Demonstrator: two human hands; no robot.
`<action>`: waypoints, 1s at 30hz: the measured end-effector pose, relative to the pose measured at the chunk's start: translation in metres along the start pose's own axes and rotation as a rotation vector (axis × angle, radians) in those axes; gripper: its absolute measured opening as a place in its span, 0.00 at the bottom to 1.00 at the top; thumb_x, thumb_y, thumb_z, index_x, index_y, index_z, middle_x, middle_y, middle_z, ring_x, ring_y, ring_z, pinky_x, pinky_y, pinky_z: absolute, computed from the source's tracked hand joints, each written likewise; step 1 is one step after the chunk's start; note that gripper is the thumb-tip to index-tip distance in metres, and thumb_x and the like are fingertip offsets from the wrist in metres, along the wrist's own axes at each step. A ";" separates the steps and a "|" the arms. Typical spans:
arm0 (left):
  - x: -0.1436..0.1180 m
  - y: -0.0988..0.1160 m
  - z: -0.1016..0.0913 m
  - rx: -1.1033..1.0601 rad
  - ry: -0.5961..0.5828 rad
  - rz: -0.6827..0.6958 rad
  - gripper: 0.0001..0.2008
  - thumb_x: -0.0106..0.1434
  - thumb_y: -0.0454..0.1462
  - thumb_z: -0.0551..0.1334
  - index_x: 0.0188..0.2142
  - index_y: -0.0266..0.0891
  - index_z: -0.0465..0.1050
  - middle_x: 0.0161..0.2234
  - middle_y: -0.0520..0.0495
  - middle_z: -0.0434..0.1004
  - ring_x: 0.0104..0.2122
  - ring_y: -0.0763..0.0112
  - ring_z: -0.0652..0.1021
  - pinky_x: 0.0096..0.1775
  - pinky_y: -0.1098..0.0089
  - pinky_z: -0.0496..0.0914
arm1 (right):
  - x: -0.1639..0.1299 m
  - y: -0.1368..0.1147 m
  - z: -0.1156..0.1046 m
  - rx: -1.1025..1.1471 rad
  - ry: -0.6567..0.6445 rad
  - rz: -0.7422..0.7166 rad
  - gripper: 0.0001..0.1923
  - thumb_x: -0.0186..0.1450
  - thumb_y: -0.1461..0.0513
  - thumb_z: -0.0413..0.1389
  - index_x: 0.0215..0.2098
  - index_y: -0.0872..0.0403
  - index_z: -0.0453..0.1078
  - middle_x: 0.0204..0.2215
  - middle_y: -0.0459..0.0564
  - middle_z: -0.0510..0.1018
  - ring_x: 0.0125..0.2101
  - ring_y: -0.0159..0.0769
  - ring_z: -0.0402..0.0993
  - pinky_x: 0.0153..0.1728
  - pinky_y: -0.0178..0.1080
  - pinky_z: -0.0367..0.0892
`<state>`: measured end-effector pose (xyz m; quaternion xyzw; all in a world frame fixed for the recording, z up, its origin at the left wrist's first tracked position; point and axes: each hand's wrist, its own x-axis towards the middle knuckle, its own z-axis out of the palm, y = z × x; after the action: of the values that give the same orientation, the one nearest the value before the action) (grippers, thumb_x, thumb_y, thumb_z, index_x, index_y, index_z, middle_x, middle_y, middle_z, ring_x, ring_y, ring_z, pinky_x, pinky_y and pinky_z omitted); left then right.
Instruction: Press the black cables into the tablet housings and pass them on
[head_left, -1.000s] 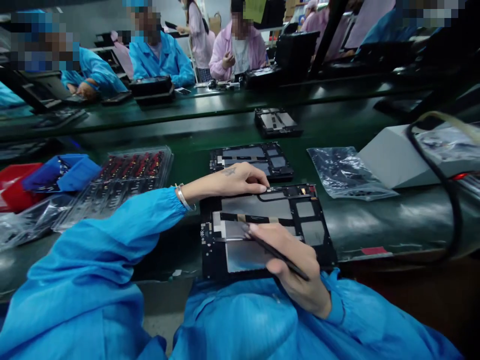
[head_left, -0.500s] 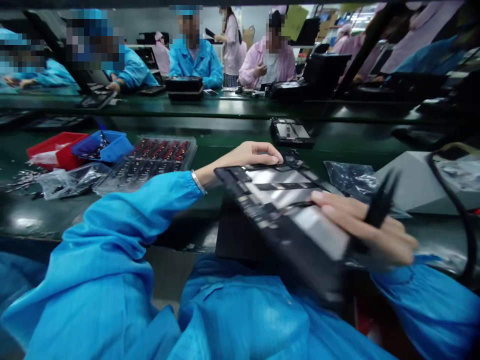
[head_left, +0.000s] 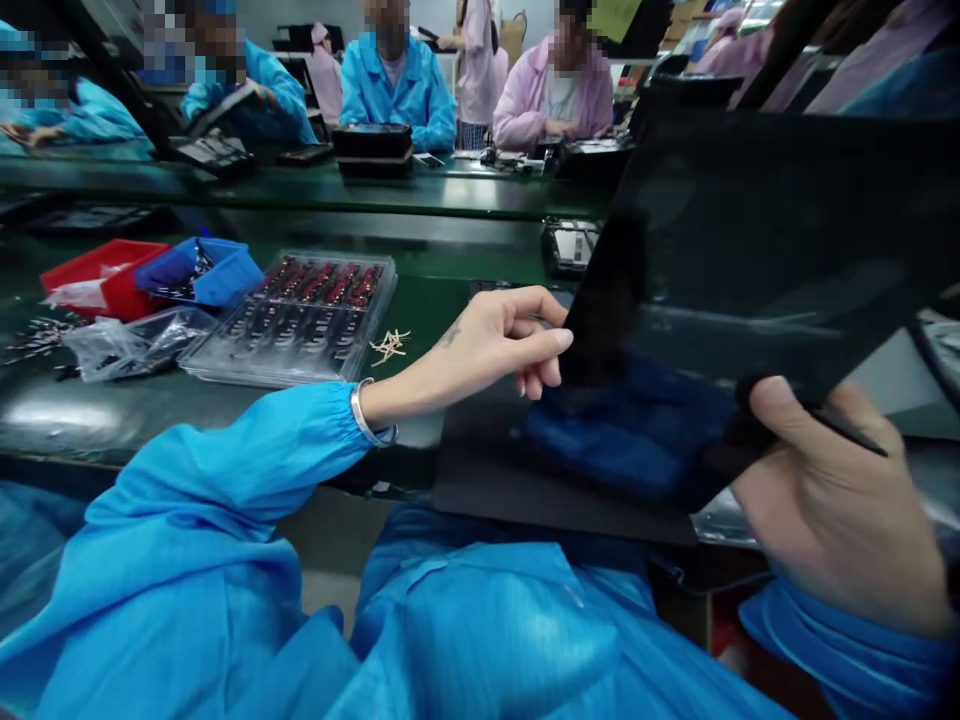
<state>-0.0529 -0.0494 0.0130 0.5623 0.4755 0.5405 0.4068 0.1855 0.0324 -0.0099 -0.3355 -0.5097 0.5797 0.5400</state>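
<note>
From the head view, your left hand (head_left: 491, 345) pinches the lower left edge of the tablet (head_left: 750, 290), thumb on the dark glossy face and the fingers curled behind it. Your right hand (head_left: 832, 500) clasps the tablet's lower right corner, thumb over the front, and it also keeps a thin black tool (head_left: 847, 432) pressed under that thumb. The tablet is lifted off the counter (head_left: 225, 410) and stands nearly on edge in front of you, its dark face turned toward you and reflecting your blue sleeve. Its long axis runs from lower left to upper right, the top edge climbing toward the right side of the picture; the far end is cut off by the frame.

Below the tablet a black mat (head_left: 487, 470) lies at the near edge of the counter. To your left sits a clear tray (head_left: 300, 320) of small parts, with a few pale bits (head_left: 390, 345) scattered just beside it. Farther left are a blue bin (head_left: 199, 272), a red bin (head_left: 97, 270) and a crumpled plastic bag (head_left: 127, 345). Another tablet (head_left: 570, 245) lies flat on the belt beyond. Other people in blue and pink coats work at the far counter.
</note>
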 end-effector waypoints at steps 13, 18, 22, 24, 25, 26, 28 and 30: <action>0.013 -0.028 -0.001 -0.160 0.092 -0.261 0.20 0.77 0.38 0.59 0.26 0.36 0.63 0.19 0.51 0.77 0.15 0.82 0.74 0.17 0.84 0.63 | 0.003 0.011 0.001 0.071 -0.040 0.427 0.13 0.64 0.60 0.67 0.47 0.43 0.80 0.59 0.44 0.78 0.63 0.44 0.72 0.61 0.49 0.75; 0.016 -0.033 -0.002 -0.175 0.112 -0.323 0.20 0.77 0.36 0.57 0.26 0.35 0.64 0.19 0.50 0.77 0.14 0.82 0.74 0.18 0.83 0.63 | 0.004 0.013 -0.001 0.082 -0.030 0.488 0.13 0.65 0.60 0.66 0.48 0.43 0.80 0.60 0.45 0.78 0.64 0.45 0.71 0.62 0.49 0.73; 0.016 -0.035 -0.002 -0.183 0.112 -0.349 0.20 0.75 0.39 0.61 0.26 0.35 0.64 0.19 0.49 0.77 0.14 0.82 0.74 0.18 0.83 0.63 | 0.004 0.016 -0.001 0.117 -0.029 0.507 0.15 0.64 0.63 0.65 0.48 0.45 0.79 0.59 0.47 0.78 0.64 0.47 0.70 0.62 0.53 0.72; 0.016 -0.037 -0.003 -0.191 0.112 -0.351 0.21 0.73 0.42 0.64 0.26 0.35 0.64 0.19 0.49 0.77 0.14 0.82 0.74 0.18 0.83 0.63 | 0.004 0.017 -0.002 0.133 -0.023 0.498 0.16 0.61 0.65 0.65 0.48 0.46 0.79 0.59 0.47 0.79 0.64 0.47 0.71 0.62 0.54 0.73; 0.016 -0.037 -0.003 -0.193 0.113 -0.352 0.21 0.72 0.43 0.64 0.25 0.35 0.64 0.19 0.49 0.77 0.14 0.82 0.74 0.18 0.83 0.63 | 0.003 0.018 -0.002 0.137 -0.022 0.493 0.17 0.60 0.66 0.65 0.47 0.46 0.79 0.58 0.47 0.79 0.64 0.47 0.71 0.62 0.53 0.73; 0.016 -0.038 -0.003 -0.195 0.110 -0.354 0.21 0.71 0.44 0.65 0.25 0.35 0.65 0.19 0.49 0.77 0.14 0.82 0.74 0.18 0.83 0.63 | 0.003 0.018 -0.003 0.138 -0.026 0.488 0.17 0.60 0.67 0.65 0.46 0.46 0.79 0.58 0.47 0.79 0.64 0.47 0.71 0.62 0.53 0.73; 0.016 -0.040 -0.004 -0.197 0.098 -0.355 0.21 0.72 0.44 0.64 0.25 0.35 0.65 0.19 0.49 0.78 0.15 0.81 0.75 0.18 0.83 0.64 | 0.002 0.020 -0.004 0.131 -0.047 0.477 0.17 0.59 0.67 0.66 0.46 0.46 0.79 0.58 0.46 0.79 0.64 0.47 0.71 0.62 0.52 0.73; 0.016 -0.043 -0.005 -0.203 0.086 -0.352 0.21 0.72 0.44 0.65 0.26 0.35 0.65 0.20 0.49 0.78 0.15 0.81 0.75 0.18 0.83 0.64 | 0.000 0.021 -0.006 0.114 -0.064 0.462 0.16 0.60 0.66 0.66 0.46 0.47 0.79 0.58 0.47 0.80 0.64 0.47 0.71 0.62 0.51 0.73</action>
<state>-0.0626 -0.0248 -0.0248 0.4032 0.5263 0.5298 0.5289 0.1852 0.0358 -0.0309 -0.3939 -0.4028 0.7259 0.3946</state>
